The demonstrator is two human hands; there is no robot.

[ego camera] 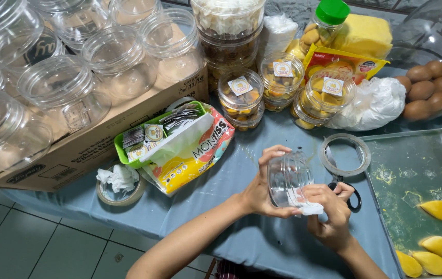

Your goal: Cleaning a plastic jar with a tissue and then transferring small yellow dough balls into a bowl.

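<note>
My left hand (260,191) grips a small clear plastic jar (285,175), held on its side above the grey-blue tablecloth (241,232). A white tissue (308,206) is pinched in my right hand (329,212) and pressed against the jar's open mouth. Black scissors (354,199) lie just behind my right hand, next to a clear tape roll (345,154).
A cardboard box (92,139) of empty clear jars sits at left. Filled, labelled jars (240,95) stand at the back, with a green tray of labels (151,137), snack packets, brown eggs (425,85) and a white bag. A metal tray (412,165) with yellow pastries is at right.
</note>
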